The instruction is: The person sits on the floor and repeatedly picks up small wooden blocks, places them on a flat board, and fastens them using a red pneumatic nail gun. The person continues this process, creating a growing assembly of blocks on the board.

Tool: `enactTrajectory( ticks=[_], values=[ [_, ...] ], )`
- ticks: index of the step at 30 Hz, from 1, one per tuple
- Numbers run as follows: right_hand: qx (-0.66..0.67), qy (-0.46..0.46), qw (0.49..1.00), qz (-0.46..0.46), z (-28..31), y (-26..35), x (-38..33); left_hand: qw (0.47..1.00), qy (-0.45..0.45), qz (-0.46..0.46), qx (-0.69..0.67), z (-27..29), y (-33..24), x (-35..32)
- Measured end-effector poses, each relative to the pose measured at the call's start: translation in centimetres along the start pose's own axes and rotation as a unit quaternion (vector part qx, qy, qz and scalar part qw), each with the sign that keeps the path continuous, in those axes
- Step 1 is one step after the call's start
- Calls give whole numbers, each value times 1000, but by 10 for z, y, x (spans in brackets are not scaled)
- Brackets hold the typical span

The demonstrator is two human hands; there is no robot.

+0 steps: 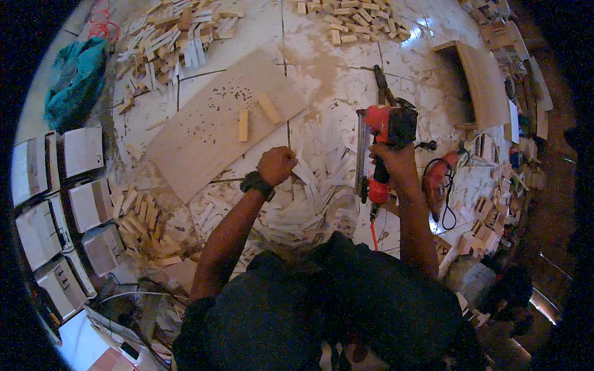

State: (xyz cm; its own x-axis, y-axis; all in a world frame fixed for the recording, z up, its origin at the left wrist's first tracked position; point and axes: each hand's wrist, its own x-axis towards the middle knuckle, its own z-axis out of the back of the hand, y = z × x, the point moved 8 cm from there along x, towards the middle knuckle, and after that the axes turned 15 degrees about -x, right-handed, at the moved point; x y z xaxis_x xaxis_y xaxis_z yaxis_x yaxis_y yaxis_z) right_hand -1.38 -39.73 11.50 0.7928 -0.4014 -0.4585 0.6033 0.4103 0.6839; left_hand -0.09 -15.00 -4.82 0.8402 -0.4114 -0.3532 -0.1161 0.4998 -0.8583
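My right hand (396, 159) is wrapped round the handle of a red and black nail gun (393, 123), held upright above the floor. An orange-red air hose (374, 235) runs from its lower end. My left hand (277, 164), with a dark watch (255, 183) on the wrist, is closed beside the near edge of a plywood panel (192, 148). Pale strips lie by its fingertips; whether it pinches one I cannot make out. Two small wood blocks, one upright in view (243, 125) and one slanted (269, 108), rest on the panel among scattered small dark bits.
Piles of wood blocks lie at far left (179, 37) and far centre (359, 18). Pale strips (278, 216) litter the tiles before me. A corded red power tool (438, 179) is at right, below an open plywood box (479, 86). Stacked panels (86, 151) line the left.
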Motion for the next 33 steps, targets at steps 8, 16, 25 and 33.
enactTrajectory(
  ticks=[8, 16, 25, 33],
  values=[
    [14, 11, 999, 40, -9, 2, 15, 934, -143, 133, -299, 46, 31, -48],
    [-22, 20, 999, 35, -16, 3, 18, 965, -99, 114, -216, 50, 34, -68],
    [-31, 57, 998, 2, -28, 13, 15, 890, -259, 13, -376, 113, -1, -36],
    [0, 82, 996, 36, -45, 34, 16, 972, -219, -4, -88, 145, 0, 14]
  ],
)
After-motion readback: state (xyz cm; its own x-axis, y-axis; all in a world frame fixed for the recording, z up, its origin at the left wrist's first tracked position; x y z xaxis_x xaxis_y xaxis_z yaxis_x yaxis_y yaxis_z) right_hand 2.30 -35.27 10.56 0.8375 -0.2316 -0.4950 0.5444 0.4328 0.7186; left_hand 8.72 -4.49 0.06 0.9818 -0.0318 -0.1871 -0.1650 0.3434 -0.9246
